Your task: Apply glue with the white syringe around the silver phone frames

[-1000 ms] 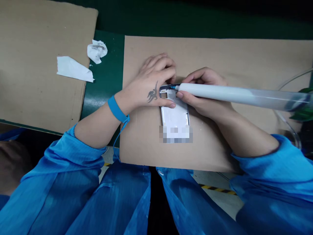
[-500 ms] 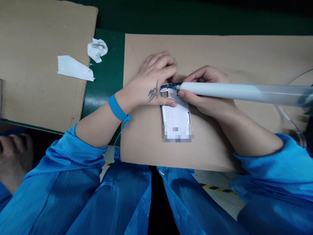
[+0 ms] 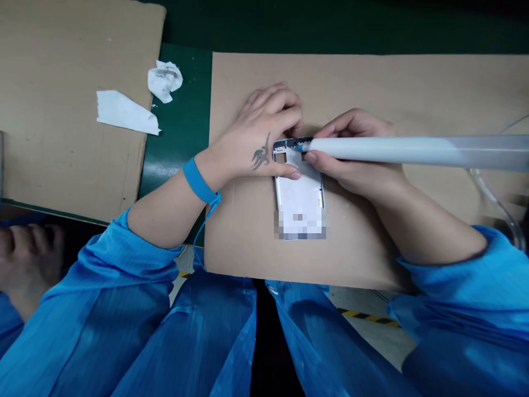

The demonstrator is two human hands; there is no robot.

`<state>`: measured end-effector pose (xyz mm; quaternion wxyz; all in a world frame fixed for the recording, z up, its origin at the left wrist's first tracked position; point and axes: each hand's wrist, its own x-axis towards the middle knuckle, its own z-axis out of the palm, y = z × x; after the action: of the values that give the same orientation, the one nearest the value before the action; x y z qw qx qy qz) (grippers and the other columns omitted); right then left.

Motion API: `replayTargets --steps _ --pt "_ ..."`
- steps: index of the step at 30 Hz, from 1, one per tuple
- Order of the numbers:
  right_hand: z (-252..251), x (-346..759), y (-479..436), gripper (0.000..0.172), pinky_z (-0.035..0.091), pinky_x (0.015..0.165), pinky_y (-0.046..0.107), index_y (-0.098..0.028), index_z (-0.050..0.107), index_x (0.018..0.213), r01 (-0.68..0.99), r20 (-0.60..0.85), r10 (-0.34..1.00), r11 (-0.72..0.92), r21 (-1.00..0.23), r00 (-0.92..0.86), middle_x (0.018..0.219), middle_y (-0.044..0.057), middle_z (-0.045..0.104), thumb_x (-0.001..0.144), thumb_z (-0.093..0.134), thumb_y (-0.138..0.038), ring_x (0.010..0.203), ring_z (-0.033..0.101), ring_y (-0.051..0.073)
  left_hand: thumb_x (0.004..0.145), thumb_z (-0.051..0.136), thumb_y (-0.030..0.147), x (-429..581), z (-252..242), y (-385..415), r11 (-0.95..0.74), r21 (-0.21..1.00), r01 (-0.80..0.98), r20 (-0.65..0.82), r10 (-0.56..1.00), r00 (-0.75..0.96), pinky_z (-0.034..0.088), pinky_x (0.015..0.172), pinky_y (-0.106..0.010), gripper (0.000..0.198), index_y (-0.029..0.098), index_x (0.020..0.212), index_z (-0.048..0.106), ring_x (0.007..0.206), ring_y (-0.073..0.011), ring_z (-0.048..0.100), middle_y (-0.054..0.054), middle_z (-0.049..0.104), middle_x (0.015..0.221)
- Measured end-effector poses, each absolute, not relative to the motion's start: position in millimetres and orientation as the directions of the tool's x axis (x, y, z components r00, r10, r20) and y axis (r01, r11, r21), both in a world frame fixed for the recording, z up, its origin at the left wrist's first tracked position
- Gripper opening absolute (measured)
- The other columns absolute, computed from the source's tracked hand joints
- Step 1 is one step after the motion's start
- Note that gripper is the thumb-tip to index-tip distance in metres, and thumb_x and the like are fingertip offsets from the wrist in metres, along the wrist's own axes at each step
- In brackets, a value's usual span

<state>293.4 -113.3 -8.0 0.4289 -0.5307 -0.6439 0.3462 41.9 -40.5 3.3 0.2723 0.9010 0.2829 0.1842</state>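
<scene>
A silvery phone frame [image 3: 303,193] lies on the cardboard, its lower end blurred by pixelation. My left hand [image 3: 268,129] holds it at the upper left, with the thumb laid across its face and the other fingers curled beyond its top edge. Between the thumb and fingers of my right hand [image 3: 355,154] is a long dispensing syringe [image 3: 392,150], white in front and clear toward the rear. Its blue tip [image 3: 298,147] is at the dark upper edge of the frame; whether it touches cannot be made out.
Under my hands is a cardboard sheet [image 3: 243,237], and another cardboard sheet [image 3: 70,71] lies to the left. A crumpled tissue [image 3: 165,81] and a flatter tissue piece [image 3: 124,112] lie near the gap. A clear tube [image 3: 490,196] curves at right. Another person's hand [image 3: 31,259] shows lower left.
The syringe's rear end has swung slightly upward in view, and its tip sits slightly farther right. My left hand keeps its hold on the phone frame.
</scene>
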Motion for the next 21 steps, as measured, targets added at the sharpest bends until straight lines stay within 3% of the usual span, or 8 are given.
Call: replayTargets --steps 4,9,15,21 --pt "-6.6 296.6 -114.1 0.039 0.065 0.07 0.052 -0.035 0.076 0.092 0.41 0.15 0.985 0.171 -0.896 -0.083 0.094 0.006 0.081 0.083 0.101 -0.063 0.077 0.075 0.03 0.086 0.084 0.081 42.1 -3.7 -39.0 -0.705 0.569 0.423 0.184 0.61 0.77 0.034 0.144 -0.067 0.057 0.036 0.12 0.076 0.169 -0.0425 0.044 -0.011 0.068 0.156" --pt "-5.9 297.1 -114.9 0.042 0.068 0.072 0.053 -0.034 0.077 0.092 0.421 0.122 0.99 0.139 -0.896 -0.069 0.096 0.006 0.083 0.083 0.099 -0.068 0.078 0.077 0.03 0.086 0.092 0.072 42.9 -4.8 -39.8 -0.724 0.548 0.419 0.209 0.604 0.769 0.034 0.144 -0.064 0.061 0.025 0.121 0.075 0.166 -0.0422 0.047 -0.016 0.067 0.153" --pt "-4.5 296.1 -115.2 0.044 0.07 0.071 0.053 -0.034 0.076 0.09 0.422 0.117 0.992 0.125 -0.898 -0.045 0.095 0.006 0.084 0.081 0.099 -0.069 0.077 0.078 0.03 0.089 0.073 0.087 42.8 1.4 -38.3 -0.7 0.545 0.461 0.127 0.612 0.78 0.032 0.147 -0.063 0.065 0.035 0.126 0.079 0.171 -0.0419 0.041 -0.012 0.066 0.159" --pt "-1.8 295.7 -115.6 0.036 0.068 0.068 0.054 -0.037 0.075 0.09 0.427 0.12 0.992 0.129 -0.895 -0.048 0.095 0.005 0.085 0.085 0.097 -0.065 0.078 0.077 0.031 0.085 0.076 0.083 42.5 2.1 -35.6 -0.67 0.617 0.413 0.138 0.609 0.781 0.032 0.144 -0.075 0.06 0.047 0.133 0.081 0.169 -0.0468 0.042 -0.004 0.071 0.156"
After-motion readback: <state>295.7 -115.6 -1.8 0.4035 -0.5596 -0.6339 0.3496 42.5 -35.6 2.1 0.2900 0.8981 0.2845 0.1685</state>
